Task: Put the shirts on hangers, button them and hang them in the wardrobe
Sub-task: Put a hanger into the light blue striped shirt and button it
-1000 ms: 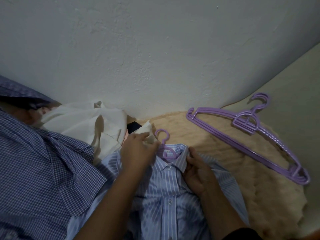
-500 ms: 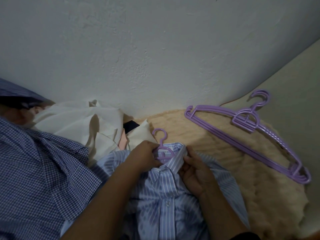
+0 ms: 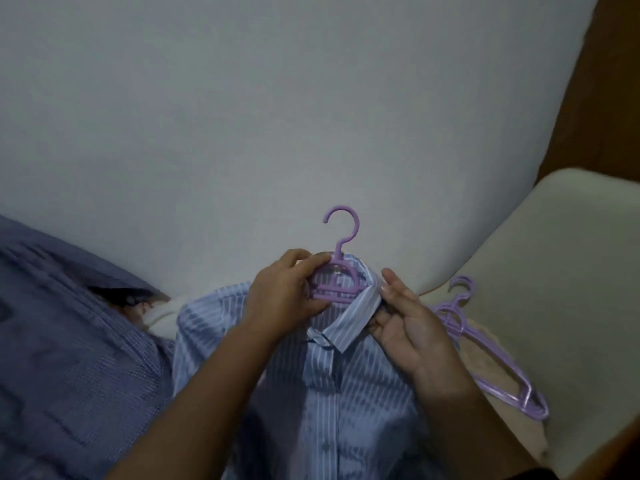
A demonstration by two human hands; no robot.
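Observation:
A blue and white striped shirt [image 3: 332,393] hangs on a purple hanger [image 3: 337,278], lifted in front of the white wall, its front buttoned down the middle. My left hand [image 3: 282,299] grips the hanger just below the hook, at the collar's left side. My right hand [image 3: 405,323] pinches the right collar flap between thumb and fingers. The hanger's hook stands upright above the collar.
A blue checked shirt [image 3: 69,358] lies heaped at the left, with a bit of cream cloth [image 3: 162,317] beside it. Spare purple hangers [image 3: 485,355] lie at the right on a beige fleecy blanket [image 3: 498,414]. A cream mattress [image 3: 561,271] runs along the right.
Both hands have lifted the striped shirt on its hanger up off the bed, so it now hangs in front of the wall. The view has shifted, and the spare hangers sit lower right.

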